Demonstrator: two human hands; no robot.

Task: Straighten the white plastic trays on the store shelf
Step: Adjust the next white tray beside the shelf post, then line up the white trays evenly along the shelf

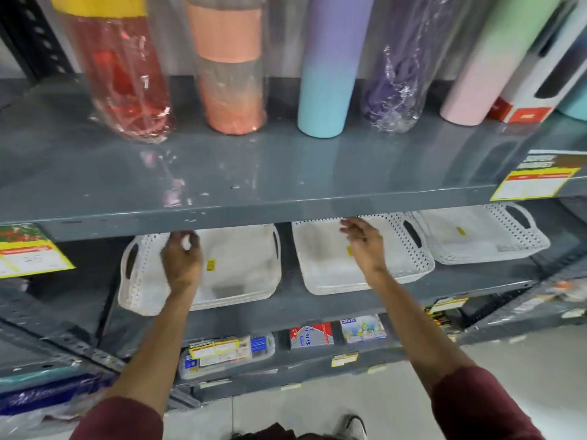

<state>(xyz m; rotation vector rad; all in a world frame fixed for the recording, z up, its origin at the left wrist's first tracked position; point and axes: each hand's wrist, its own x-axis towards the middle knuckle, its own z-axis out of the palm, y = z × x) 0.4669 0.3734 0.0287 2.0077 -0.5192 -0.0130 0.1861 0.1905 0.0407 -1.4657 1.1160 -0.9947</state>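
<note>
Three stacks of white perforated plastic trays sit side by side on the middle grey shelf: a left stack [241,268], a middle stack [320,268] and a right stack [476,239]. My left hand [182,262] hovers over the left stack with its fingers loosely curled, holding nothing. My right hand [365,242] reaches over the middle stack with the fingers spread, and I cannot tell whether it touches the tray. The left stack sits slightly skewed, its front left corner nearest the shelf edge. The far ends of the trays are hidden under the upper shelf.
The upper grey shelf [254,173] overhangs the trays and carries coloured bottles, among them a blue-purple one [327,90]. Yellow price labels [28,258] hang on the shelf edges. Packaged goods [228,350] lie on the lower shelf. A bare stretch of shelf lies left of the trays.
</note>
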